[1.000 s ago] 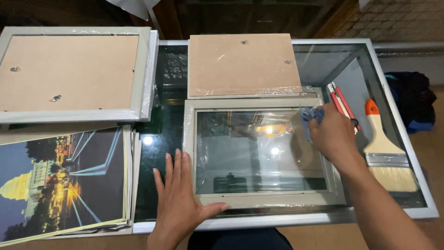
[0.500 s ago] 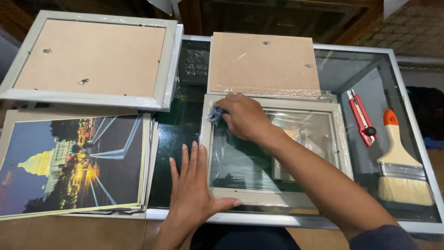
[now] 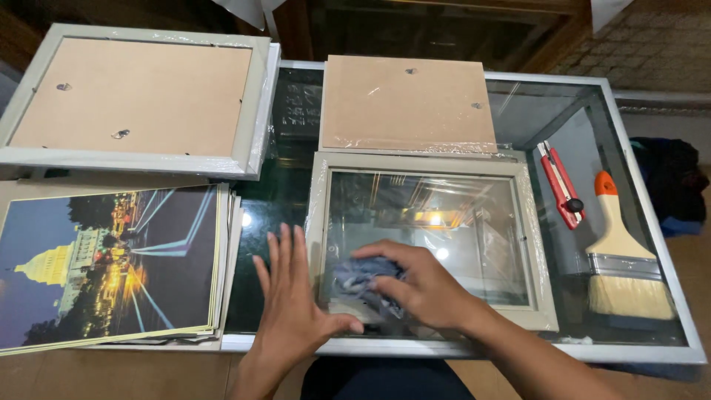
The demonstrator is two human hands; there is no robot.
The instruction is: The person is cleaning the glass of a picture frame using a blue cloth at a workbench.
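Note:
A pale grey picture frame [image 3: 530,244] with its glass pane lies face up on the glass table [image 3: 637,350]. My right hand [image 3: 424,285] presses a crumpled blue-grey cloth [image 3: 358,278] onto the lower left part of the glass. My left hand [image 3: 292,304] lies flat with fingers spread at the frame's lower left corner, its thumb on the frame's bottom edge. A brown backing board [image 3: 406,104] in clear wrap lies just beyond the frame.
A stack of night-scene photo prints [image 3: 111,263] lies at the left, with a second frame [image 3: 141,96] face down behind it. A red utility knife [image 3: 560,185] and a wide paintbrush [image 3: 621,259] lie at the right. A dark bag [image 3: 670,181] sits off the table's right edge.
My right hand has carried the cloth from the glass's upper right, across to its upper left, then down to its lower left. My left hand stays flat at the frame's corner.

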